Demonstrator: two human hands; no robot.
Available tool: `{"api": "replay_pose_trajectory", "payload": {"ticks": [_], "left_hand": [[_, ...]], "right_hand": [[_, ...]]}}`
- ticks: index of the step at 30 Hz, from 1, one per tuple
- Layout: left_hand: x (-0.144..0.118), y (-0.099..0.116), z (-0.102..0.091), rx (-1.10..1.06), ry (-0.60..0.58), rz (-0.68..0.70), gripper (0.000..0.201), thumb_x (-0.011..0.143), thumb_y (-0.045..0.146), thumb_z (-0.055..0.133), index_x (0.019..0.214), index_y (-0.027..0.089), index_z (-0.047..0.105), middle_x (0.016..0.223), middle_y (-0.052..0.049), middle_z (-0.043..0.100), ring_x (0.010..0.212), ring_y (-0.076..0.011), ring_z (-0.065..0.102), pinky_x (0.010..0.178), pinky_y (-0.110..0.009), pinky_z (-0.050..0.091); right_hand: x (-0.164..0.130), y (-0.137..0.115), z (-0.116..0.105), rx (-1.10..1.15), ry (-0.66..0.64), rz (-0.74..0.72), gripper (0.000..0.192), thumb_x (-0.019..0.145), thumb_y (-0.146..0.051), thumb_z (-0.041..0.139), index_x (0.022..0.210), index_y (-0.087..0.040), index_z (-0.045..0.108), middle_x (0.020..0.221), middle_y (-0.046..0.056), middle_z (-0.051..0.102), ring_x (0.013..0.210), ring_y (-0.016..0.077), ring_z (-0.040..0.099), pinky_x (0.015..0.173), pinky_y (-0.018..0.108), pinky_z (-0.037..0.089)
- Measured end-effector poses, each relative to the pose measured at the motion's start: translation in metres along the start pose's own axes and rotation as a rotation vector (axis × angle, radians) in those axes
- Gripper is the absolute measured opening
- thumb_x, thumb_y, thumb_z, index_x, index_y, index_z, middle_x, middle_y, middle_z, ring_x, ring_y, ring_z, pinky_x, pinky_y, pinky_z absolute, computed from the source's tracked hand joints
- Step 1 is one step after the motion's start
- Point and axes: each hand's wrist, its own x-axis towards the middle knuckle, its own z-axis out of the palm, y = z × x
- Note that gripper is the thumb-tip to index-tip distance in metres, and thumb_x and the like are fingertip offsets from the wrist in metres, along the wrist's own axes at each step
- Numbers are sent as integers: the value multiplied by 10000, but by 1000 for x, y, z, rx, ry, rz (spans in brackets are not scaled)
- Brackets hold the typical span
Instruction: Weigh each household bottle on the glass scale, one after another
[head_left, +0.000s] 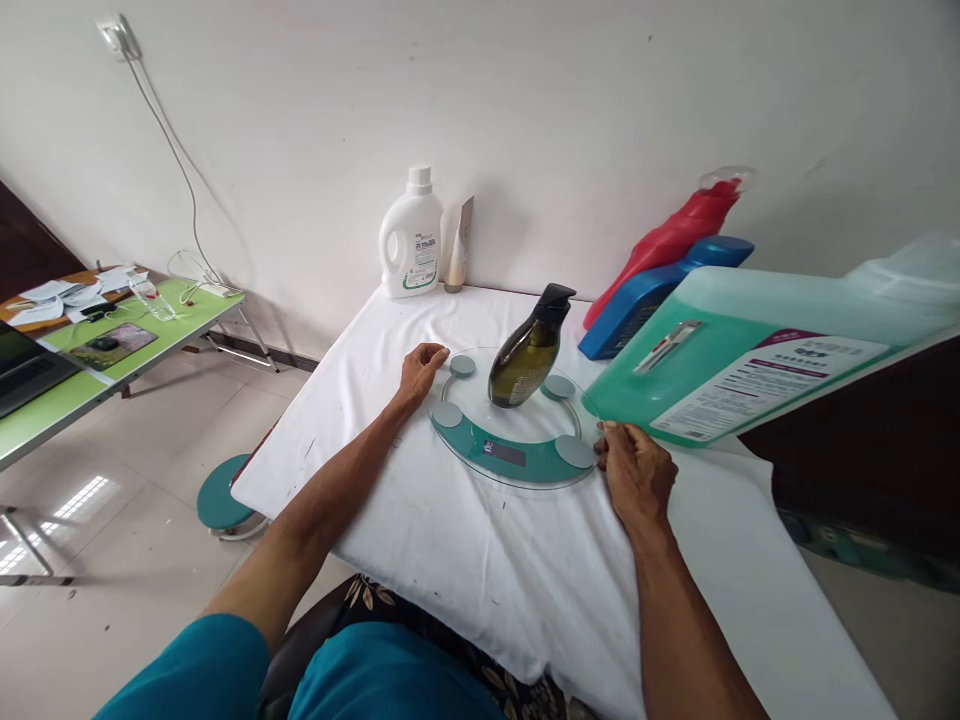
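Observation:
A round glass bathroom scale with a teal band and a small dark display lies on the white-clothed table. On its glass stands a dark green pump bottle with a black top. My left hand has its fingers closed at the scale's left edge. At the right edge, the fingers of my right hand are closed on the glass rim. Just beyond that hand is a large jug of green liquid. A blue bottle and a red bottle stand behind the jug.
Against the wall at the back are a white detergent jug and a beige tube. A teal stool is on the floor to the left. Farther left, a green table bears a laptop, a mouse and papers.

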Motion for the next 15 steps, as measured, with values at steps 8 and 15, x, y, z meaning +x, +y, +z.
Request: {"api": "replay_pose_trajectory", "payload": {"ticks": [8,15], "left_hand": [[-2,3,0,19,-8,6,288,871,465,764,942,186,742,955,-73,738,931,-221,665,958,-393,522],[-2,4,1,52,-10,7,301,880,480,762,959,189,753,988,-89,762,969,-238,693,977,-408,536]], "right_hand": [[1,-2,-1,5,-21,9,394,879,-612,460,711,-283,596,639,48,665,656,257,594,766,404,450],[2,-1,0,0,-12,26,377,886,-600,462,724,-286,593,655,60,670,686,271,603,778,404,462]]}}
